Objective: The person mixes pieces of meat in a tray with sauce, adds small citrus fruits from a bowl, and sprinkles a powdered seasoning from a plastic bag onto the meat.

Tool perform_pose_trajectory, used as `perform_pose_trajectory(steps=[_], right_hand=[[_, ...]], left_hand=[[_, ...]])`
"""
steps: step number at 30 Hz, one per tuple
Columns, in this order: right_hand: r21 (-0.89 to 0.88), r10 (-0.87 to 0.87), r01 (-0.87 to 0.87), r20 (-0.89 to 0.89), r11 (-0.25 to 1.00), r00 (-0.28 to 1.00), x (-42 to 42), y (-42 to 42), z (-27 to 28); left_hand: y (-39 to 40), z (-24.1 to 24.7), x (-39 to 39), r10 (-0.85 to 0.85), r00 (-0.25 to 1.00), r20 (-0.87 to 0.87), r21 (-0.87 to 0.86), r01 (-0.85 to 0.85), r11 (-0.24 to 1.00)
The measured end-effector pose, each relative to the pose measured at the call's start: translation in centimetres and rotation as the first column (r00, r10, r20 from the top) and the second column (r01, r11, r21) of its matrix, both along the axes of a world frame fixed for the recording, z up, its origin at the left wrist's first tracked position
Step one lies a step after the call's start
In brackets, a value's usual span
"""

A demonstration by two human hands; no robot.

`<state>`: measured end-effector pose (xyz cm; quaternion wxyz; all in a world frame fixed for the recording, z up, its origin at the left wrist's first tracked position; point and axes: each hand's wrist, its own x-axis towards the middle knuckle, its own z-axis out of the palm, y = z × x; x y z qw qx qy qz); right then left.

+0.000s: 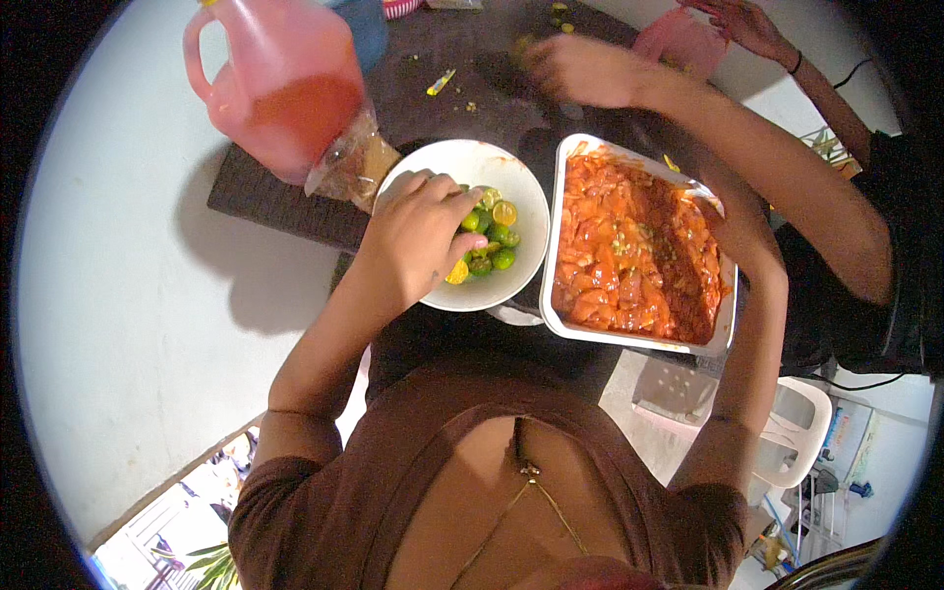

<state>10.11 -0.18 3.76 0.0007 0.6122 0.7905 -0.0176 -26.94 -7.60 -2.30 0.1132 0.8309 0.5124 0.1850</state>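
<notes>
My left hand (424, 228) reaches over the rim of a white bowl (442, 156), thumb spread from the index finger above the fruit. Cut green calamansi (504, 258), some showing yellow-orange insides, lie in the bowl. The other fingertips are partly hidden. To the right stands a white rectangular tray (627, 341) of raw-looking meat pieces (601, 273) in glossy red-orange sauce. A dark red band of seasoning and pale chopped bits (625, 240) lie on the meat. My right hand (726, 228) is at the tray's right side, shadowed, its fingertips hard to make out.
A pink jug (295, 81) with red contents stands back left, beside a clear plastic packet (358, 162). Another person's blurred hand (582, 70) reaches across the dark table (472, 66); their other hand (759, 29) is near a pink plastic bag (682, 44). A torn yellow sachet (441, 82) lies behind the bowl.
</notes>
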Motion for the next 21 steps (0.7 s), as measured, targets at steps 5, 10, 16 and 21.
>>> perform_pose_trajectory(steps=[5, 10, 16, 21], right_hand=[[-0.032, 0.37, -0.408, -0.361, 0.912, 0.856, -9.3, -5.1, 1.2], [0.044, 0.609, -0.612, -0.181, 0.789, 0.772, -17.2, -3.4, -4.9], [-0.128, 0.596, -0.609, -0.131, 0.783, 0.792, -20.4, -2.7, -4.4], [-0.076, 0.578, -0.586, -0.111, 0.806, 0.809, -19.3, -3.4, -4.5]], left_hand=[[-1.5, 0.2, -0.8, 0.043, 0.998, -0.052, -0.058, -0.046, 0.997], [-1.7, 0.6, -0.2, 0.023, 0.999, -0.035, -0.038, -0.025, 0.999], [-1.5, -0.2, -0.6, 0.043, 0.999, 0.028, -0.017, -0.042, 0.999], [-2.0, -0.1, -1.0, 0.026, 0.997, 0.075, -0.014, -0.025, 1.0]])
